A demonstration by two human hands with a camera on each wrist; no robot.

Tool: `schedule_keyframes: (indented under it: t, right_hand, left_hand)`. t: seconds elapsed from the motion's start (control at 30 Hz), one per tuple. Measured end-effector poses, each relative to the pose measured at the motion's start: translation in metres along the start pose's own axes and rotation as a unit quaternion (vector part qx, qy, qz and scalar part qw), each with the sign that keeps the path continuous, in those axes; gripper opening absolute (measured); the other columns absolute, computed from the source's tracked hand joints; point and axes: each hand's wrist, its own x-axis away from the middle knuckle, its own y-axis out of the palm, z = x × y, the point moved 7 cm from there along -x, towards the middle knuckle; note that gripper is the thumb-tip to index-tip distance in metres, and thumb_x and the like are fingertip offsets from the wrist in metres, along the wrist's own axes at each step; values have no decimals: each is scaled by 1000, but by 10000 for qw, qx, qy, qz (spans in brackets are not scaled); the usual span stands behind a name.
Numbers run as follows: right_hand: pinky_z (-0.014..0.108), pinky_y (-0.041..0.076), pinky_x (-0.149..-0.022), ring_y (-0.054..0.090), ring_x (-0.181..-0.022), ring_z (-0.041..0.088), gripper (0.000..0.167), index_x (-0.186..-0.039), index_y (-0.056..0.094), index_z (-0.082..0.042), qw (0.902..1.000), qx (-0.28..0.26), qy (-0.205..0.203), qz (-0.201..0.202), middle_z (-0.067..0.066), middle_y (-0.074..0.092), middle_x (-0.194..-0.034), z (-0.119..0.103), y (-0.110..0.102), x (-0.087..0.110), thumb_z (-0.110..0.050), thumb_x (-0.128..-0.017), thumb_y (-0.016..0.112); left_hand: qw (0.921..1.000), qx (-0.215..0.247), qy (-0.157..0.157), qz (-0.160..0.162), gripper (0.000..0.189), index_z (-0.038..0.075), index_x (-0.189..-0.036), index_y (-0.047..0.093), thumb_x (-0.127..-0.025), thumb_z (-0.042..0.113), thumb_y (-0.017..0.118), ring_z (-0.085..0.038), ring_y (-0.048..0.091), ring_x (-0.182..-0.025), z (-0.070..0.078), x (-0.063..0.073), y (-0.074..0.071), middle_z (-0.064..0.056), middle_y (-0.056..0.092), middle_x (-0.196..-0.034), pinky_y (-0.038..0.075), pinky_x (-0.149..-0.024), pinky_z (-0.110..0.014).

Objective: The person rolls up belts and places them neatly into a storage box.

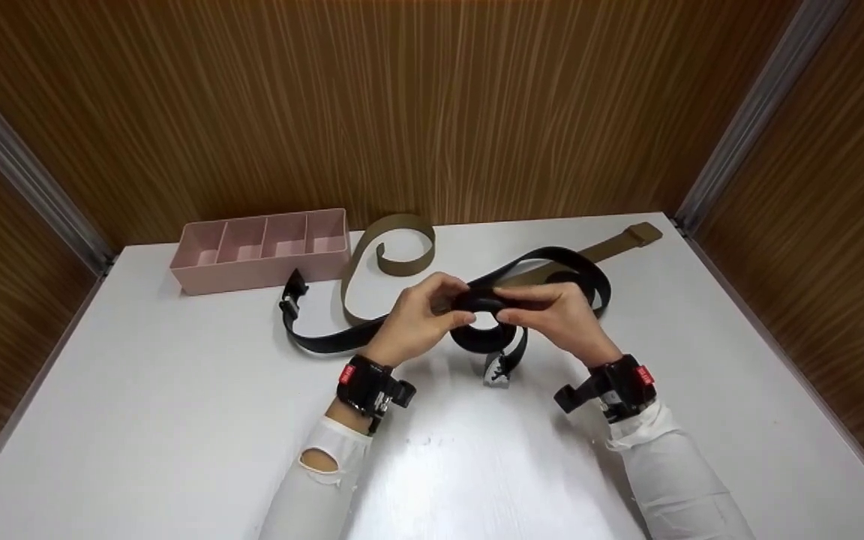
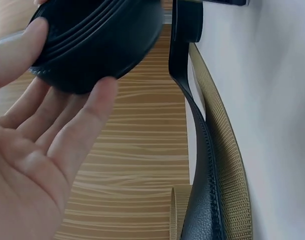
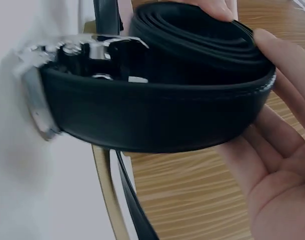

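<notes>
A black leather belt, rolled into a coil (image 1: pixel 481 343), is held up between both hands above the table. My left hand (image 1: pixel 418 321) pinches its left side, thumb at the upper edge and fingers beneath in the left wrist view. On the right side my right hand (image 1: pixel 558 319) grips the same coil between thumb and fingers. Its loose outer end curves away to a silver buckle (image 3: pixel 37 95), which hangs near the tabletop. Behind the hands lies another black belt (image 1: pixel 331 343), its buckle (image 1: pixel 289 304) at the left. A tan webbing belt (image 1: pixel 408 268) lies partly beneath it.
A pink tray (image 1: pixel 274 271) with several compartments stands at the back left of the white table (image 1: pixel 177 405). The tan belt's end piece (image 1: pixel 642 234) lies at the back right. Wood-grain panels (image 1: pixel 432 112) close off the back and sides.
</notes>
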Motion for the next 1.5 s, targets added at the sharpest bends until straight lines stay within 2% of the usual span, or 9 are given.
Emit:
schedule_keyframes:
  t: [0.1, 0.2, 0.37, 0.6, 0.7, 0.8, 1.03, 1.27, 1.5]
  right_hand:
    - [26, 59, -85, 73, -105, 15, 39, -123, 75, -4, 9995, -261, -46, 184, 15, 74, -120, 1, 0, 0, -4, -85, 85]
    - [26, 59, -84, 73, -104, 15, 41, -125, 74, -3, 9990, -344, -135, 249, 16, 74, -121, 0, 0, 0, -2, -85, 85]
    - [24, 59, -81, 73, -100, 14, 39, -123, 75, -5, 9998, -80, -159, 68, 15, 75, -116, -2, -1, 1, -3, -85, 85]
    - [21, 54, -72, 67, -89, 12, 39, -121, 78, -16, 9967, 610, 164, -515, 4, 78, -110, 0, 0, 2, -17, -84, 89]
    - [21, 55, -73, 68, -92, 14, 39, -121, 79, -17, 9965, 546, 324, -546, 4, 78, -112, 3, 1, 1, -20, -84, 89]
    - [22, 56, -76, 70, -95, 14, 38, -120, 79, -19, 9975, 482, 387, -343, 5, 78, -110, 5, 2, 0, -22, -83, 90]
    - [27, 59, -85, 73, -104, 17, 37, -120, 78, -12, 9994, -119, 319, 40, 8, 77, -116, 10, 6, 0, -15, -85, 88]
    - [29, 58, -90, 73, -107, 19, 45, -128, 73, -6, 9947, -929, 368, 255, 11, 74, -123, 15, 10, 0, -8, -86, 86]
    - [32, 59, -89, 74, -104, 21, 47, -131, 70, -2, 9907, -1247, 450, 297, 13, 74, -124, 19, 11, -1, -7, -87, 85]
  left_hand:
    - [9995, 71, 143, 283, 36, 3, -121, 65, -91, 13, 82, -19, 71, -107, 0, -1, -5, -10, 73, -115, 55, -94, -35]
    - [9991, 113, 159, 368, 37, 2, -122, 64, -91, 13, 81, -19, 70, -107, -1, -1, -7, -11, 73, -115, 55, -95, -35]
    - [9999, 109, -129, 18, 36, 4, -122, 63, -92, 13, 81, -17, 70, -102, -4, -1, -3, -8, 73, -111, 54, -92, -33]
    - [9978, 69, -369, -547, 33, 7, -119, 66, -91, 13, 82, -16, 69, -96, -7, 1, 5, -5, 73, -105, 54, -86, -33]
    - [9970, 149, -449, -619, 32, 6, -119, 66, -92, 11, 81, -15, 69, -97, -7, 2, 7, -5, 72, -106, 56, -85, -31]
    - [9971, 244, -490, -521, 32, 5, -119, 65, -92, 9, 80, -16, 70, -97, -9, 1, 5, -7, 73, -107, 57, -84, -30]
    - [9986, 286, -375, -246, 33, 3, -121, 65, -92, 8, 80, -18, 71, -97, -12, 1, 0, -9, 72, -109, 57, -82, -30]
    - [9988, 441, -193, 103, 33, 0, -124, 62, -95, 8, 76, -24, 72, -105, -13, 1, -7, -13, 70, -117, 55, -85, -29]
    - [9973, 607, -393, 83, 34, -2, -125, 60, -96, 8, 75, -26, 73, -105, -13, 2, -8, -16, 68, -117, 57, -82, -30]
